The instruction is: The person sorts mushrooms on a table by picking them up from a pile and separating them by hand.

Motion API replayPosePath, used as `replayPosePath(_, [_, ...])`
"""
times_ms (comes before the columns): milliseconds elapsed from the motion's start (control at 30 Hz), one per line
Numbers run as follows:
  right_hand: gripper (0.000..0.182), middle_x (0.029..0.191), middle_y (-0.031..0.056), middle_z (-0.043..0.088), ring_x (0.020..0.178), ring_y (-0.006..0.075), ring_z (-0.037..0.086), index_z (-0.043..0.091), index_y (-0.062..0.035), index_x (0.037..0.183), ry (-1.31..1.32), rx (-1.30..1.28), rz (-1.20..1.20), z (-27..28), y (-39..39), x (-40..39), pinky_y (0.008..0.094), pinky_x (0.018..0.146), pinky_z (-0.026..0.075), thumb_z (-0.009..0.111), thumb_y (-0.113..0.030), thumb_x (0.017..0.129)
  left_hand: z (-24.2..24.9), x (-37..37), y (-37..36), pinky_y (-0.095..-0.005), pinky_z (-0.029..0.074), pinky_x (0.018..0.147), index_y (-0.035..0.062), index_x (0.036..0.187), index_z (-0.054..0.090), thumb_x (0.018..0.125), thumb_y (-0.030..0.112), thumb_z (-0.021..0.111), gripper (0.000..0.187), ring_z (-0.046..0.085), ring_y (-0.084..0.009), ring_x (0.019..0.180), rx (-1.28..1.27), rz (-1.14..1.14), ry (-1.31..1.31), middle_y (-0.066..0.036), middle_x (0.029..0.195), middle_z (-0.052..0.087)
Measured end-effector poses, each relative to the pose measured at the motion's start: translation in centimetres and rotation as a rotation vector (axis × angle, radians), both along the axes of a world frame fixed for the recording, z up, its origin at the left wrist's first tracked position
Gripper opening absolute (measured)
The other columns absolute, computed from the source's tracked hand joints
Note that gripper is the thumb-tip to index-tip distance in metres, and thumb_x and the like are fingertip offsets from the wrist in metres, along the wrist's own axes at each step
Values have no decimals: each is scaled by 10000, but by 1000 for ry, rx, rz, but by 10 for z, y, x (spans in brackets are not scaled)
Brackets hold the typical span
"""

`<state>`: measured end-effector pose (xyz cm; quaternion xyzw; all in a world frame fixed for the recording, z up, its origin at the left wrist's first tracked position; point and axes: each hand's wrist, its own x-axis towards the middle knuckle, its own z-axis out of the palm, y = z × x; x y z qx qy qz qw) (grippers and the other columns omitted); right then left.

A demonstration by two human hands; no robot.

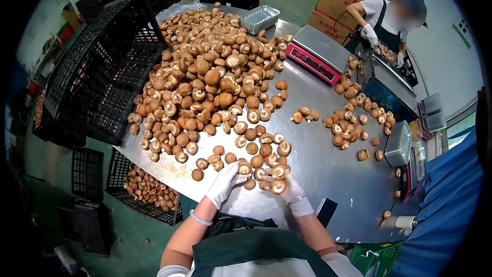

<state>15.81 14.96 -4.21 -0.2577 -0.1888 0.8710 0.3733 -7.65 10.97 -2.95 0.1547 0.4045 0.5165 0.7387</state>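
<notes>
Both of my hands wear white gloves above the near edge of the steel table. My left hand has its fingers closed on a brown shiitake mushroom. My right hand is wrapped round several mushrooms, among them one with its pale gills showing. A few loose mushrooms lie on the metal just beyond and between the hands. Behind them rises a large heap of shiitake mushrooms.
A tipped black crate flanks the heap on the left; a crate of mushrooms sits below. A red digital scale, clear plastic trays and a phone are on the table. A co-worker handles mushrooms at the far right.
</notes>
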Motion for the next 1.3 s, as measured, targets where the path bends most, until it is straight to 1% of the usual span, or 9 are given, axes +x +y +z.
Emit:
replayPosePath(200, [484, 1235, 104, 541, 1066, 202, 584, 424, -8, 1324, -5, 123, 162, 20, -9, -65, 344, 861, 531, 544, -267, 933, 10, 12, -23, -205, 494, 701, 33, 1264, 539, 956, 135, 498, 327, 563, -73, 765, 147, 54, 576, -36, 1109, 612])
replayPosePath(333, [524, 1129, 147, 576, 962, 243, 606, 466, -16, 1242, 149, -236, 109, 8, 18, -50, 354, 739, 559, 407, -453, 960, 9, -15, -53, -204, 474, 691, 36, 1255, 552, 945, 125, 502, 326, 541, -69, 743, 65, -44, 457, 3, 966, 625])
replayPosePath(467, [402, 1049, 147, 597, 984, 235, 587, 563, -3, 1007, 388, -343, -274, 38, 89, 3, 367, 819, 544, 503, -394, 934, -9, -47, -80, -215, 479, 729, 23, 1135, 619, 933, 172, 544, 262, 575, -75, 787, 106, 146, 649, -22, 947, 643])
replayPosePath(600, [596, 1296, 173, 491, 1128, 332, 539, 465, 9, 1236, 112, -91, -924, 16, 165, 87, 433, 941, 497, 609, -429, 860, -20, -75, -88, -234, 502, 696, 2, 1075, 626, 884, 79, 592, 209, 605, -106, 778, -27, 419, 863, -64, 935, 659])
replayPosePath(700, [879, 1376, 190, 423, 1240, 333, 458, 189, -12, 1433, 174, -310, -943, 11, 170, 110, 438, 965, 475, 631, -474, 830, -20, -83, -82, -278, 510, 750, -13, 1088, 595, 802, 63, 658, 304, 619, -192, 822, 19, 487, 1172, -118, 991, 602])
replayPosePath(800, [647, 1337, 162, 470, 1114, 283, 553, 369, -40, 1375, 141, -152, -631, -16, 141, 87, 426, 885, 503, 574, -414, 889, -34, -81, -72, -334, 482, 847, -4, 1143, 559, 749, 109, 703, 435, 578, -256, 962, 93, 450, 1470, -141, 1060, 574])
replayPosePath(933, [516, 1271, 122, 527, 1028, 215, 553, 481, -79, 1295, -440, 22, -500, -18, 99, 38, 394, 869, 470, 523, -428, 917, -36, -75, -62, -410, 434, 865, 29, 1176, 550, 688, 193, 742, 550, 515, -344, 965, 88, 218, 1745, -144, 1022, 561])
replayPosePath(1100, [292, 1112, 102, 603, 849, 117, 598, 571, -59, 1176, -985, 442, -383, 5, 81, 23, 232, 667, 499, 508, -215, 938, -22, -94, -82, -405, 437, 837, 13, 1061, 575, 702, 140, 721, 408, 529, -338, 919, 102, 523, 1685, -161, 978, 564])
replayPosePath(1300, [370, 1144, 165, 578, 1060, 331, 555, 574, -47, 1145, -1390, 1023, -301, 6, 60, 17, 407, 927, 440, 629, -212, 819, -31, -173, -143, -415, 284, 1064, -43, 1307, 401, 797, 72, 599, 559, 391, -353, 1236, -242, 667, 1900, -210, 1316, 429])
